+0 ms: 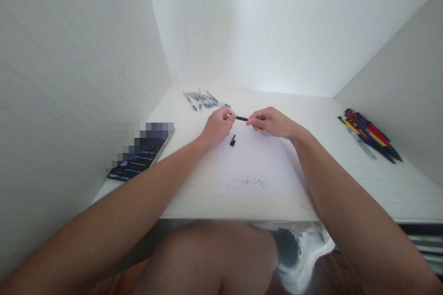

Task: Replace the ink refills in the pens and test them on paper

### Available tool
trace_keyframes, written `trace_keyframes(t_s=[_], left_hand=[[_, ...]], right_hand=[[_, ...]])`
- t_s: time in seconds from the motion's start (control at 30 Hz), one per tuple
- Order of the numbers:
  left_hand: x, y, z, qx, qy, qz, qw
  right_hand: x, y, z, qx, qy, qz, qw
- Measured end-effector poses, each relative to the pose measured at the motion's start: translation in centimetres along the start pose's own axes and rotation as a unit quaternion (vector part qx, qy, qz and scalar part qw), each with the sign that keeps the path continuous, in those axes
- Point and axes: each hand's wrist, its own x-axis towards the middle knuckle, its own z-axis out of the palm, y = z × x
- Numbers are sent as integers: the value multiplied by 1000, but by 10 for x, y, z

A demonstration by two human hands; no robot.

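Observation:
Between my two hands is a slim black pen barrel (241, 118), held level just above the top edge of a white paper sheet (263, 161). The fingertips of my left hand (220, 123) pinch its left end. My right hand (269, 121) grips the other end between thumb and fingers. Below my left hand, a small black pen cap (233, 141) with a clip and a reddish end lies on the paper. Small coloured marks or specks (247, 183) are scattered near the sheet's lower edge. My fingers hide both ends of the barrel.
Several clear pens (204, 99) lie in a pile at the back. A bundle of black, red, yellow and blue pens (370, 133) rests at the right. A dark-screened device (138, 159), partly pixelated, sits at the left. White walls enclose the desk (194, 198) on three sides.

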Motion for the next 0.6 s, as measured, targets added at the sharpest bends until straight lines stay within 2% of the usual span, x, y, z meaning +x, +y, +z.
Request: trace_keyframes(t_s=[0.2,0.33,0.43,0.6], left_hand=[[4,-4,2,24,11,-37,999],[7,-10,3,32,6,-36,999],[7,-9,0,16,3,-31,999],[3,-2,-4,32,-29,-24,999]], right_hand=[[1,0,3,11,58,-8,998],[3,0,4,12,80,-23,996],[3,1,4,6,78,-33,996],[2,2,1,-26,38,-31,998]])
